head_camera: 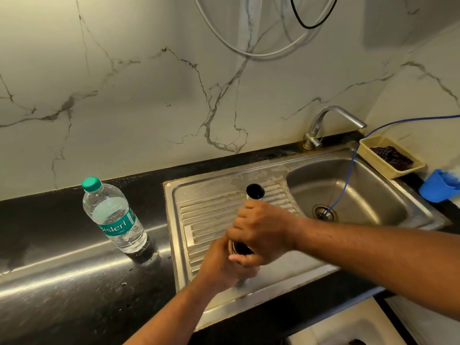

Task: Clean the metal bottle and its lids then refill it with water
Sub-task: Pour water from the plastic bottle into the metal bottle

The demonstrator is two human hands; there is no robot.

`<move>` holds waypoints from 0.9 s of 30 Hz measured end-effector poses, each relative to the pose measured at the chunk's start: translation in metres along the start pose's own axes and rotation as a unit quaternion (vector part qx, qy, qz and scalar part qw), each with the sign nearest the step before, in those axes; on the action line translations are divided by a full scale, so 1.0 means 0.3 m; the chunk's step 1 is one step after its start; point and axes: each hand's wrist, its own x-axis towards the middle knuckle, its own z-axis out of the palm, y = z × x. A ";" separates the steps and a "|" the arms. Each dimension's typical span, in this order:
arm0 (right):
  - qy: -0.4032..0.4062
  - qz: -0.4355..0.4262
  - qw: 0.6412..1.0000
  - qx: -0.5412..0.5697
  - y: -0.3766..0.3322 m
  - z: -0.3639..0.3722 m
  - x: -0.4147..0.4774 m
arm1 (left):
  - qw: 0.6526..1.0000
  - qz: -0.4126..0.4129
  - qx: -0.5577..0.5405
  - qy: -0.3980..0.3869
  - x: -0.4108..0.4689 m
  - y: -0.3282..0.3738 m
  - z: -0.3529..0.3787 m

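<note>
Head view: over the sink (pixel 206 212) drainboard, my left hand (pixel 224 265) and right hand (pixel 261 230) curl around the metal bottle (pixel 242 282), hiding most of it; I cannot tell whether its lid is on.

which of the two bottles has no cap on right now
The metal bottle gripped by the left hand and right hand over the drainboard: its dark mouth is uncovered. The plastic water bottle on the counter wears its green cap.
</note>
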 end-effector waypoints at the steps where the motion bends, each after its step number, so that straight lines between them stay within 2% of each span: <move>1: -0.008 -0.053 0.998 -0.017 0.025 -0.005 0.001 | 1.000 0.004 0.001 -0.003 0.009 0.006 -0.001; 3: 0.004 -0.096 0.995 -0.030 0.044 -0.010 0.013 | 1.000 -0.002 -0.025 0.012 0.015 0.008 0.009; 5: 0.017 -0.077 0.997 -0.020 0.029 -0.003 0.026 | 0.998 -0.012 -0.022 0.050 0.013 0.004 0.028; 9: 0.010 0.029 0.999 -0.020 -0.024 0.010 0.018 | 0.990 -0.031 0.098 0.100 0.012 0.000 0.053; 12: 0.017 0.119 0.993 -0.017 -0.059 0.016 0.002 | 0.986 -0.013 0.104 0.132 -0.002 0.017 0.065; 15: 0.032 0.205 0.978 -0.006 -0.099 0.020 0.007 | 0.981 -0.005 0.156 0.113 -0.002 0.031 0.061; 19: 0.057 0.288 0.956 -0.013 -0.138 0.024 0.011 | 0.979 -0.014 0.199 0.040 0.007 0.031 0.033; 23: 0.082 0.312 0.946 0.019 -0.145 0.033 -0.008 | 0.991 -0.016 0.132 0.019 0.010 0.030 0.030; 27: 0.026 0.294 0.941 0.164 -0.082 0.015 -0.038 | 0.997 -0.020 -0.001 0.071 0.014 -0.030 0.042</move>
